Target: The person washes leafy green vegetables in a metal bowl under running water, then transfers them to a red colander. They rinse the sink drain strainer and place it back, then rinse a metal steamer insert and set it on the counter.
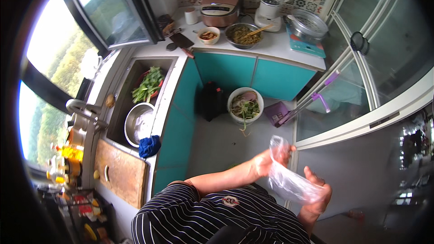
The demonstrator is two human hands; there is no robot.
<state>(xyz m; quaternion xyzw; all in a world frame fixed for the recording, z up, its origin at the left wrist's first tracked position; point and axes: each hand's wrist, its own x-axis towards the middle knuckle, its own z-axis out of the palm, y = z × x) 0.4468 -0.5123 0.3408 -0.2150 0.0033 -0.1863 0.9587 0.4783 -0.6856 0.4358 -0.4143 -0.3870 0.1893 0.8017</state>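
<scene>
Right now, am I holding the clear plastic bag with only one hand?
No, the clear plastic bag spans from your left hand to your right hand, and both are holding it.

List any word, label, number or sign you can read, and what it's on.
Striped shirt: a pale patch with dark lettering, which I won't copy out.
Rice cooker: panel markings, too small to read.
Flat turquoise item: pale markings, too small to read.
Bottles by the window: too blurred to read.
Clear plastic bag between the left hand and right hand: no print I can make out.
</scene>
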